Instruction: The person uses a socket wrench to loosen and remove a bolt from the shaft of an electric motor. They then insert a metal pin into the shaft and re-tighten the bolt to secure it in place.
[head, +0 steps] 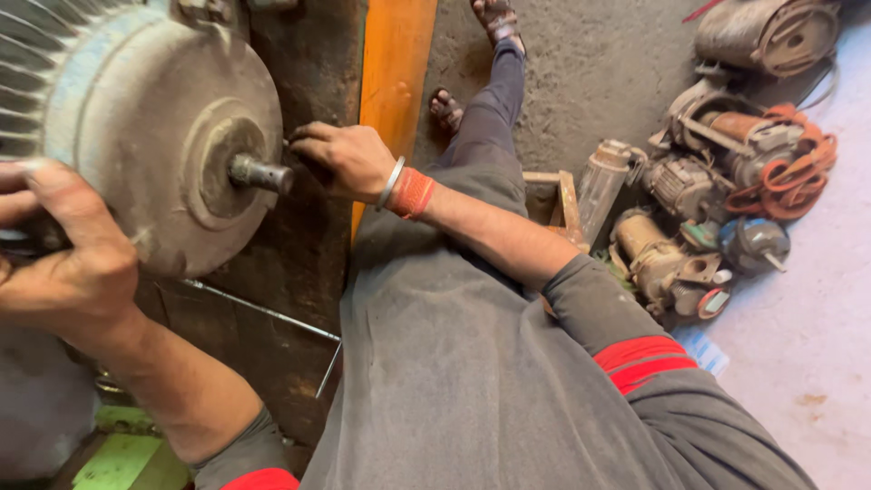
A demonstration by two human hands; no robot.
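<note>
A large grey electric motor (154, 118) with cooling fins and a round end cover lies on its side on a dark workbench (299, 263). Its steel shaft (259, 172) sticks out toward the right. My left hand (59, 245) grips the near rim of the motor's end cover. My right hand (340, 159), with a metal bangle and orange thread at the wrist, rests just right of the shaft tip, its fingers curled; whether it holds a small tool is hidden.
An orange wooden post (395, 82) rises beside the bench. A thin metal rod (263, 313) lies on the bench. Several old motors and pumps (717, 209) with orange cable (794, 172) pile on the floor at right. My sandalled feet (449, 109) stand on concrete.
</note>
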